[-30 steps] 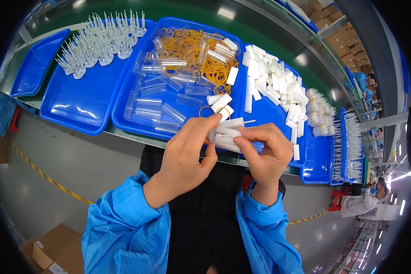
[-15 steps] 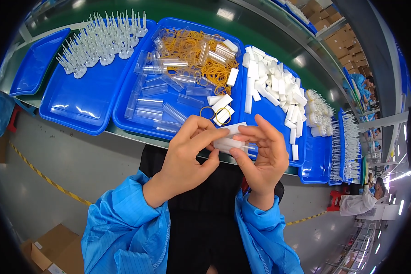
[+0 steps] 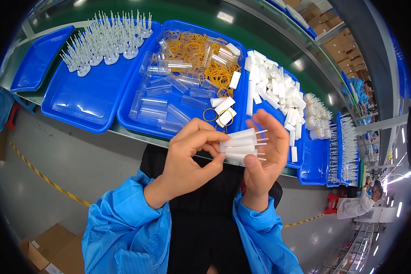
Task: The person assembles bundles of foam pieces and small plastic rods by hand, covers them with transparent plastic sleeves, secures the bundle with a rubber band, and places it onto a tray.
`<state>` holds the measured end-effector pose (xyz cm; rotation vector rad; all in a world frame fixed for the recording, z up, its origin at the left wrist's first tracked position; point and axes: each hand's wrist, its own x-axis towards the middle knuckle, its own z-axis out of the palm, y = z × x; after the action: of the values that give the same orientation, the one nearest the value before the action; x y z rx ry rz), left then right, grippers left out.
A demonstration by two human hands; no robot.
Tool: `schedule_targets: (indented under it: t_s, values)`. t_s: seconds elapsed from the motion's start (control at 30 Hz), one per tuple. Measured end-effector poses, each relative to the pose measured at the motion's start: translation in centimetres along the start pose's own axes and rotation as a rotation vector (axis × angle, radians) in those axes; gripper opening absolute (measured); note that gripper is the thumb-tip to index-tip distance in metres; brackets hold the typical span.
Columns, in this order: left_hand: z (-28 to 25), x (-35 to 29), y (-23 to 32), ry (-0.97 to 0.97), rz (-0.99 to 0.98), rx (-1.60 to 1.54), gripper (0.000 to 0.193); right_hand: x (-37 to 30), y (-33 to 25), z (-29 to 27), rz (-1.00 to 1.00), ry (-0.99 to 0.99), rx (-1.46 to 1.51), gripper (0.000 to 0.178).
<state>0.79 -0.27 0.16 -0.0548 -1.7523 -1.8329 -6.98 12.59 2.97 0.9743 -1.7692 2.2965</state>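
My left hand (image 3: 185, 157) pinches the base of a translucent white plastic piece between thumb and fingers. White foam-like sleeves (image 3: 243, 142) sit on its prongs, and several thin prong tips stick out to the right. Close beside those tips is my right hand (image 3: 268, 157), its fingers apart and partly blurred, with nothing seen in it. Beyond my hands, a blue tray (image 3: 123, 112) holds clear plastic tubes (image 3: 153, 103), yellow rubber bands (image 3: 219, 75) and a few white sleeves (image 3: 225, 117). A heap of white sleeves (image 3: 278, 84) fills the tray to the right.
Pronged white pieces (image 3: 108, 43) stand in a blue tray (image 3: 73, 114) on the left, beside another blue tray (image 3: 39, 64). Farther right are sleeved pieces (image 3: 318, 116) and more pronged pieces (image 3: 349, 146). Cardboard boxes (image 3: 55, 249) lie on the floor. Other people (image 3: 365, 198) sit along the line.
My right hand has let go of the sleeves and drawn slightly right, its fingers opening. The sleeves and prong tips now show plainly. My left hand keeps its pinch.
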Motion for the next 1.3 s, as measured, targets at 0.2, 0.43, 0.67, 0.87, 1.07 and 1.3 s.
schedule_targets:
  t_s: [0.2,0.43,0.67,0.87,1.07,1.3]
  values:
    - [0.8,-0.4,0.7,-0.002,0.152,0.232,0.053,-1.0,0.3,1.9,0.14,0.152,0.156,0.029]
    - [-2.2,-0.8,-0.7,0.119,0.204,0.165,0.047,2.4,1.3,2.1,0.047,-0.168,0.136,0.022]
    - [-3.8,-0.6,-0.1,0.192,0.104,-0.005,0.048,4.6,5.7,4.1,-0.208,-0.581,-1.15,0.019]
    - [-4.9,-1.1,-0.2,0.158,-0.043,-0.248,0.049,4.7,4.8,2.7,-0.072,-0.422,-0.791,0.025]
    - [-4.3,-1.0,0.0,0.106,-0.083,-0.283,0.036,3.5,3.0,-0.4,0.05,-0.282,-0.187,0.025]
    - [-2.7,-0.8,0.3,0.036,-0.06,-0.176,0.038,2.1,2.3,-1.7,0.007,-0.241,-0.075,0.026]
